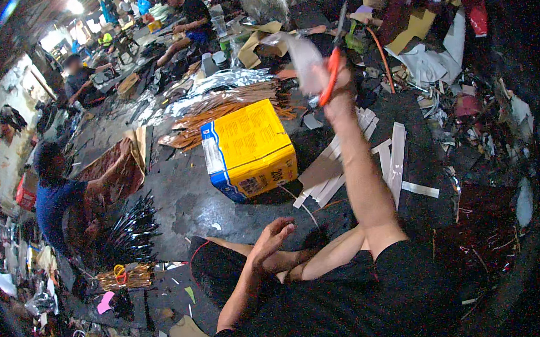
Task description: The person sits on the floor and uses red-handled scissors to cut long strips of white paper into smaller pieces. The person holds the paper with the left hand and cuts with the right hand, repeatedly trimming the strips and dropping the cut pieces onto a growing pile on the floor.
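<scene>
My right arm stretches far forward, and my right hand (334,87) is closed on scissors (332,76) with orange-red handles, the blades pointing up and away. A pale, motion-blurred piece of sheet (301,58) is at the same hand; whether the fingers grip it I cannot tell. My left hand (271,238) hangs over my crossed legs, fingers loosely bent, with nothing seen in it. In front of me stands a yellow and blue cardboard box (253,148). Right of it, pale cut strips (396,159) lie on the dark floor, partly behind my right forearm.
Bundles of brown strips (228,109) lie beyond the box. Scrap heaps (467,117) fill the right side. A person in a blue shirt (59,202) handles a brown sheet (117,170) at left, beside dark strips (133,231). Other people sit farther back.
</scene>
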The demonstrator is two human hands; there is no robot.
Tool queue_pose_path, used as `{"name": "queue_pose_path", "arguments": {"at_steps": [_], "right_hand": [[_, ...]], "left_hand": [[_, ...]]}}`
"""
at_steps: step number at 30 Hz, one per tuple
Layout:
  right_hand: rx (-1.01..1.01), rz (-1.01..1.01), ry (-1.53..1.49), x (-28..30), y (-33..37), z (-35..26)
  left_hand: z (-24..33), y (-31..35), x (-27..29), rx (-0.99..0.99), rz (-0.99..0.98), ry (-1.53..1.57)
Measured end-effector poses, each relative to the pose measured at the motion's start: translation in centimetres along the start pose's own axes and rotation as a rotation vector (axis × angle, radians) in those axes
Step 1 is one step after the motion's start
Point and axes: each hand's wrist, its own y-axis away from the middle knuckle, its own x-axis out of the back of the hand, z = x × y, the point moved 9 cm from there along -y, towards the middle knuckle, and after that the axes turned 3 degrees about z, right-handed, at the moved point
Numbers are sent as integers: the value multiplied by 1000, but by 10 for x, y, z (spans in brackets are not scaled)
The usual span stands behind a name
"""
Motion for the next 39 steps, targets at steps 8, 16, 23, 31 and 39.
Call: {"name": "queue_pose_path", "arguments": {"at_steps": [8, 16, 23, 31, 39], "right_hand": [[-435, -171, 115, -5, 227, 152], [-932, -10, -572, 36, 298, 104], [-906, -626, -57, 81, 380, 100], [-436, -936, 266, 61, 379, 66], [-1067, -647, -152, 76, 401, 95]], "left_hand": [[49, -22, 45, -56, 222, 444], [38, -40, 51, -31, 199, 202], [37, -30, 41, 34, 106, 166], [41, -23, 26, 53, 36, 196], [33, -20, 23, 60, 35, 176]]}}
